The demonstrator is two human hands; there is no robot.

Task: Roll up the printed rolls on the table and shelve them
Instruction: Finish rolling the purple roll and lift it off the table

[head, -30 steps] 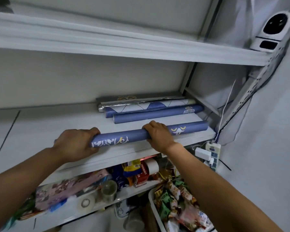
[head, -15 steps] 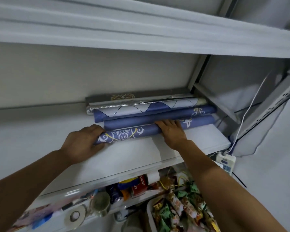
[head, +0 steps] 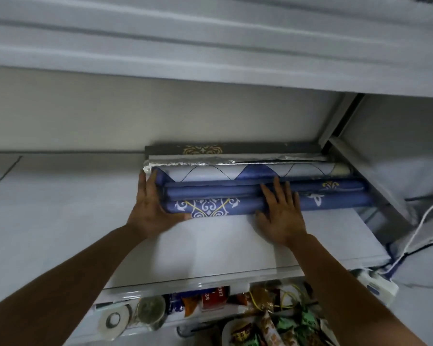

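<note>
Your left hand (head: 149, 208) presses flat, fingers straight, against the left end of the front roll (head: 210, 208), blue with white and gold ornament. It lies at the back of the shelf (head: 210, 245), touching the other rolls (head: 235, 171). Your right hand (head: 281, 216) rests straight-fingered across it. Below the shelf, a red packet (head: 211, 298) reads "82".

A white shelf (head: 210, 245) is pictured with five rolls laid side by side at its back right, lengthwise along the rear wall. Nearest the front edge, a blue ornamented roll (head: 210, 208), printed in white and gold, is set touching a darker blue roll (head: 210, 193) behind it. A pale diamond-patterned roll (head: 223, 171) is laid next, then a silver foil roll (head: 198, 160). A dark grey roll (head: 248, 148) with a gold motif is placed against the wall.
</note>
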